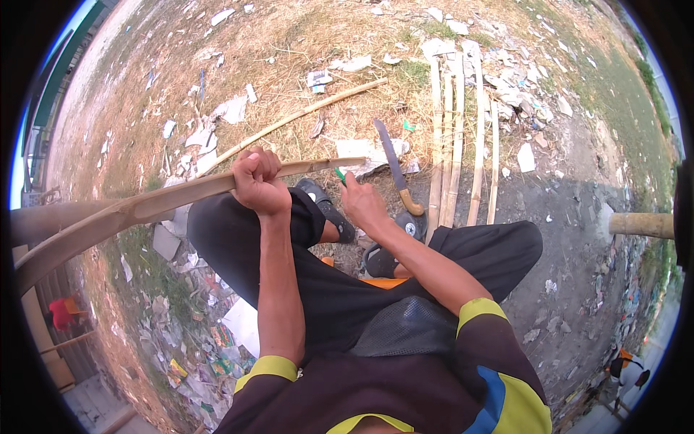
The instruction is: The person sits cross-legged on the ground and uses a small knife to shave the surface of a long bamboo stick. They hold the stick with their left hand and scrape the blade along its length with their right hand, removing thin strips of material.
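My left hand (259, 181) is closed around a long split bamboo strip (155, 204), which runs from the far left across my raised knee. The strip's thin end reaches past that fist toward the middle. My right hand (363, 206) is closed on a small green object (340, 176) near this end; its kind is mostly hidden by the fingers. Just beyond the right hand, a machete (391, 155) with a dark blade and a wooden handle lies on the ground, handle toward me.
Several split bamboo strips (477, 137) lie side by side to the right of the machete. Another bamboo strip (303, 111) lies slantwise ahead. Paper and plastic scraps (231, 110) litter the dry grass. A bamboo pole (642, 225) juts in at right; a person (627, 369) is at lower right.
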The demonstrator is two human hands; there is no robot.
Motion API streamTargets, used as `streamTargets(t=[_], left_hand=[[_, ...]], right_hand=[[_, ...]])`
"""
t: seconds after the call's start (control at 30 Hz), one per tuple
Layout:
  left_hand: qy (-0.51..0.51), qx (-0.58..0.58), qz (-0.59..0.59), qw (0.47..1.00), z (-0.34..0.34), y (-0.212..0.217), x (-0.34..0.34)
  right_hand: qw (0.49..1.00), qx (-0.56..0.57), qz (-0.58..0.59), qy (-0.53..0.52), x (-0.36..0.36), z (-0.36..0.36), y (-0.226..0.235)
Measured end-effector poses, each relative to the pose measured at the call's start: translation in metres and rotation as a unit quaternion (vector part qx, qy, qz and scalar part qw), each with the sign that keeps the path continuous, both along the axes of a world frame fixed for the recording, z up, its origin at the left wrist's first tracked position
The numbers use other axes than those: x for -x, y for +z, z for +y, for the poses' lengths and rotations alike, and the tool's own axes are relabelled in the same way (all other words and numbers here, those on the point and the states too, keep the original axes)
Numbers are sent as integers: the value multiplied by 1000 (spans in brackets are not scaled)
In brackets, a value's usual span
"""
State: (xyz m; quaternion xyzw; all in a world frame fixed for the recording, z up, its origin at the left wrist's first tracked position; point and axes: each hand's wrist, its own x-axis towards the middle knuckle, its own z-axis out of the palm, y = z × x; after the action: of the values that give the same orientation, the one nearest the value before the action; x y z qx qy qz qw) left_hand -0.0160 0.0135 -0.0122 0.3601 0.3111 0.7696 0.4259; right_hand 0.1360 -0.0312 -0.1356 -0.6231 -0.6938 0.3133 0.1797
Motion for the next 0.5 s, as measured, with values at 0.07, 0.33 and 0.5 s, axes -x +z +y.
streamTargets(t=[0.07, 0.33, 0.5], left_hand=[[9, 19, -11, 1000, 4, -1, 5], [-4, 0, 5, 1000, 2, 3, -2], [-17, 1, 13, 1000, 1, 5, -13]], right_hand=[[999, -36, 13, -8, 2, 9, 4], [999, 25, -21, -17, -11, 10, 0], [997, 49, -44, -34, -29, 13, -42]])
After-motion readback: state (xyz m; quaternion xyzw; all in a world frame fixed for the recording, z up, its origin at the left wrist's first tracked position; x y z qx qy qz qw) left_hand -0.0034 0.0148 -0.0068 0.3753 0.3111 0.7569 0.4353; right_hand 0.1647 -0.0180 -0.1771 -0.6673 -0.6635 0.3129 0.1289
